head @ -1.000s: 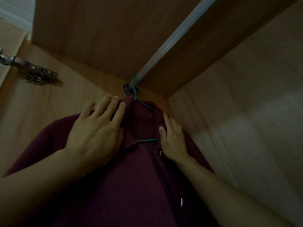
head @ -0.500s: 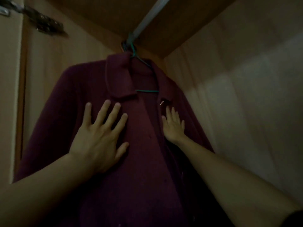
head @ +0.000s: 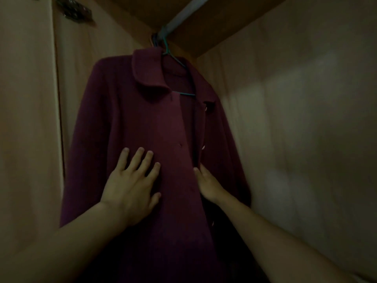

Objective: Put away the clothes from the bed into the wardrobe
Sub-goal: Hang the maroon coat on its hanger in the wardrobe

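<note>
Coat (head: 130, 119) hem cut off below both hands (head: 130, 190).

head view, tilted up, close inside wardrobe (head: 306, 139)

coat (head: 126, 119): matt maroon cloth | hanger (head: 173, 58) above hands: thin green wire | rail (head: 183, 12): smooth metal | wardrobe wall (head: 295, 99): smooth wood laminate

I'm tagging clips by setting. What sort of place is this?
Most likely the inside of a wardrobe: a maroon coat hangs on a green hanger from a metal rail, between wooden panels.
</note>
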`<action>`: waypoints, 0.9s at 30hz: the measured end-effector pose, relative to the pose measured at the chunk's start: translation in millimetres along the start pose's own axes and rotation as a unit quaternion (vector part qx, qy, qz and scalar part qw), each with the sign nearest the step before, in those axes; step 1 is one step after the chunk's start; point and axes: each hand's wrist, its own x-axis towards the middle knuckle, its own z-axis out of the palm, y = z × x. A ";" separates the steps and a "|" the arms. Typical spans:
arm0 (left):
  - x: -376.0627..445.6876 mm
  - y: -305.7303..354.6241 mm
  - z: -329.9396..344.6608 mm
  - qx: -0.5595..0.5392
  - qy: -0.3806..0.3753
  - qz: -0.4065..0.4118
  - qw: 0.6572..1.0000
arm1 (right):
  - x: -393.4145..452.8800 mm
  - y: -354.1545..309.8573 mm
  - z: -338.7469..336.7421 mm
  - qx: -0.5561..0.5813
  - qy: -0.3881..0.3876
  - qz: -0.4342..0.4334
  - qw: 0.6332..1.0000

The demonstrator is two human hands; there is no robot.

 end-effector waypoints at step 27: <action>-223.0 19.4 -89.1 -0.435 0.044 0.087 0.895 | -441.2 -244.8 -9.3 -0.522 0.130 0.158 0.828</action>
